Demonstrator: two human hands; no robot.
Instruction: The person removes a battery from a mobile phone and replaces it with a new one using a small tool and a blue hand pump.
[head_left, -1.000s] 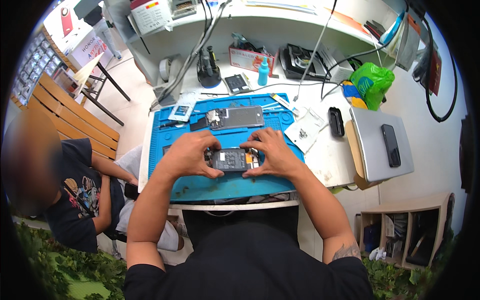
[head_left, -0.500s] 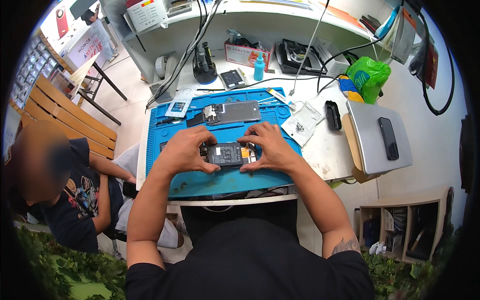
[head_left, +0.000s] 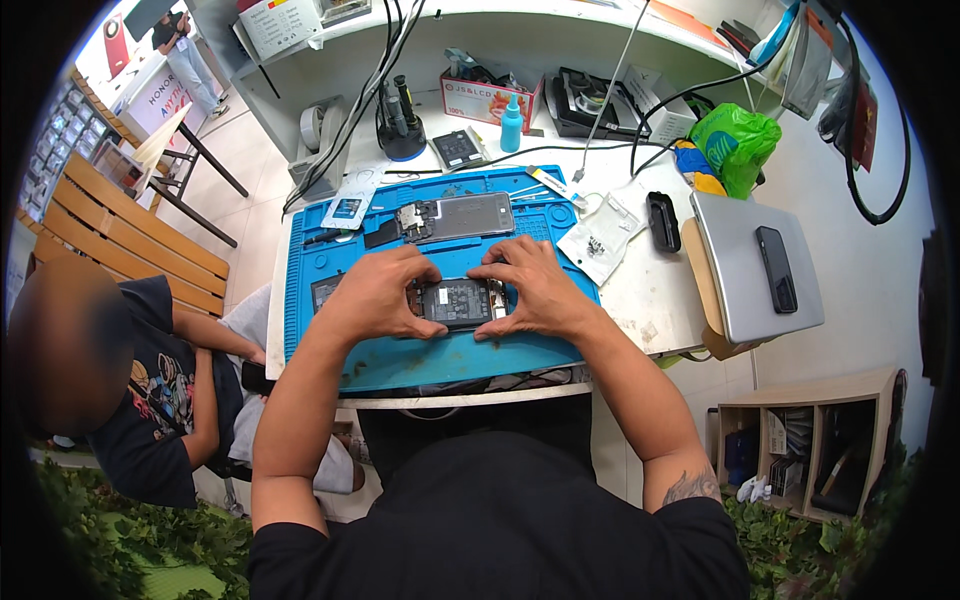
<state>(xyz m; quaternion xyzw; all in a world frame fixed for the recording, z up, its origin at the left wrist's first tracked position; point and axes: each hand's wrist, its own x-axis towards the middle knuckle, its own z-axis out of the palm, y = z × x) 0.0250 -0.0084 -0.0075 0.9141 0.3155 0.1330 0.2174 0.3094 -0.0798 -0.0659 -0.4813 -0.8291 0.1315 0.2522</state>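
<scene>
My left hand [head_left: 388, 295] and my right hand [head_left: 530, 290] grip the two ends of an opened phone [head_left: 455, 302], whose black battery and inner parts show, held low over the blue repair mat [head_left: 400, 365]. Fingers curl over its far edge and thumbs press along the near one. Just beyond lies a second opened phone [head_left: 455, 217] with silver-edged frame and loose small parts at its left. A white packet of small pieces [head_left: 600, 245] sits at the mat's right, and a card with small parts [head_left: 348, 205] at its upper left.
At right are a laptop [head_left: 740, 260] with a phone [head_left: 776, 269], a black case [head_left: 663, 222] and green bag [head_left: 750, 150]. Behind stand a blue bottle [head_left: 511, 127], tool holder [head_left: 400, 130] and cables. A seated person [head_left: 175, 390] is at left; another stands in the distance.
My hands and the phone stay in the same grip with slight adjustment. The whole view has shifted a little. The standing person in the background has come further into view.
</scene>
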